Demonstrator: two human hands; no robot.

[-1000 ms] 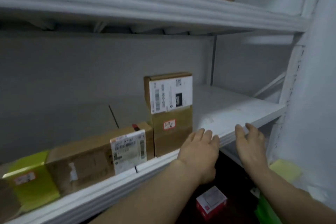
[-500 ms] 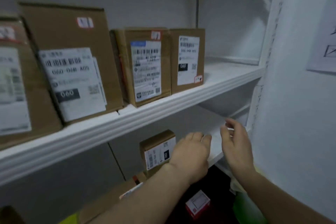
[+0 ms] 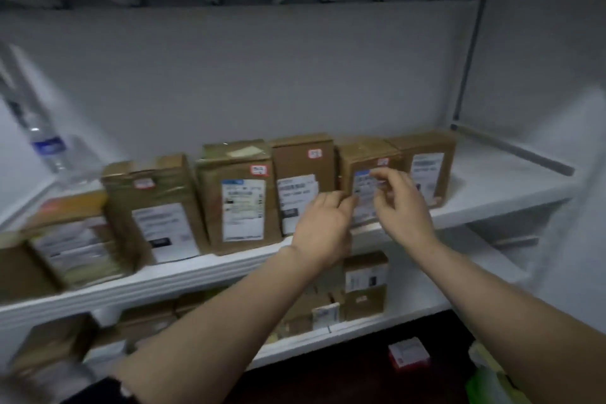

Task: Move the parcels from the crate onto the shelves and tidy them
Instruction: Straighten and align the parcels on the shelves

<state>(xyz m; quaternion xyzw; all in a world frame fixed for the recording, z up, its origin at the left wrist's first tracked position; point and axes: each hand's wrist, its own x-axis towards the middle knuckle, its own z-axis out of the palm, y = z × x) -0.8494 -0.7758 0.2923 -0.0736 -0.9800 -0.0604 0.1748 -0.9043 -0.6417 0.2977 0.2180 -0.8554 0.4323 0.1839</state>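
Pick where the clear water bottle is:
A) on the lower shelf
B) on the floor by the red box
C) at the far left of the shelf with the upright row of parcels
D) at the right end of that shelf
C: the water bottle rises at the far left of the shelf, behind the leftmost parcels. The right end of that shelf is bare white board.
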